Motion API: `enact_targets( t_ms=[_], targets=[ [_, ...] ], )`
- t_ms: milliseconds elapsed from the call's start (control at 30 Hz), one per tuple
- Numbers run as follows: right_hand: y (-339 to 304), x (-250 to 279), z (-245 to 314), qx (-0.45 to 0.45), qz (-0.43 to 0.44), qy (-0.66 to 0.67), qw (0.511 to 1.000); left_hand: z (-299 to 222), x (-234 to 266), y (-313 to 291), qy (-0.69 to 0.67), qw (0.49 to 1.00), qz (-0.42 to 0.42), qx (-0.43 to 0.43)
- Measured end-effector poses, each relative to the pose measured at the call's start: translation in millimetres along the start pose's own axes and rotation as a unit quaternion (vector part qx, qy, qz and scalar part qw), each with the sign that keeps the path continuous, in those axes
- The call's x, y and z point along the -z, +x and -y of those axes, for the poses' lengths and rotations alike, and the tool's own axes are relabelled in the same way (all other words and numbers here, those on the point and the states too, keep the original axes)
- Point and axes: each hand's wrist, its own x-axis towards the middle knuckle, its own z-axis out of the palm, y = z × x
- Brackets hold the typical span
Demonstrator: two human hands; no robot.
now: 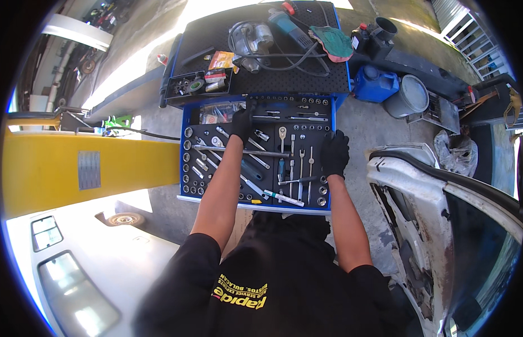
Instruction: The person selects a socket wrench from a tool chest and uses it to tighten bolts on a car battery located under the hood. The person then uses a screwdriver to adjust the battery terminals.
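Both my hands wear black gloves over an open blue tool drawer (188,119) with dark inserts. My left hand (242,121) reaches to the back of it, beside clear plastic packets (215,114); its fingers blend into the dark insert, so their grip is hidden. My right hand (334,154) lies at the drawer's right edge, fingers loosely apart and nothing seen in them. Between my arms are a long metal bar (267,153), ratchets (282,133), a hammer-like T-shaped tool (298,181), a white-and-green tool (284,198) and several sockets (187,145).
On the cabinet's perforated top (202,33) lie corded power tools (292,31), a green-and-red cloth (332,44) and a parts tray (198,85). A yellow post (98,168) stands left. Right are a blue jerrycan (376,84), a grey bucket (407,95) and a worn white vehicle door (407,213).
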Motion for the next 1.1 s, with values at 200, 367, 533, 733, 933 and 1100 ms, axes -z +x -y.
enact_targets(
  t_ms=[200,367,533,733,933,1100],
  targets=[
    [-2.7,2.8,2.9,0.005,0.043,-0.014,0.999,-26.2,7.0,-19.2,-0.055,0.986,-0.126,-0.092],
    [-1.8,1.7,9.8,-0.002,0.040,-0.030,0.999,-46.8,25.8,-22.9,-0.085,0.989,-0.114,0.029],
    [4.7,5.5,3.4,-0.025,0.046,-0.019,0.998,-136.3,56.9,-27.0,-0.158,0.964,-0.168,0.132],
    [-8.5,16.8,11.5,0.230,-0.082,-0.044,0.969,-159.3,72.8,-47.4,-0.131,0.966,-0.219,0.027],
    [-11.5,22.8,20.6,0.328,0.008,-0.082,0.941,-245.4,109.5,-59.3,-0.114,0.978,-0.174,-0.018],
    [-13.2,5.3,16.6,0.328,-0.004,-0.126,0.936,-275.1,120.5,-68.0,-0.124,0.985,-0.116,-0.020]
  ],
)
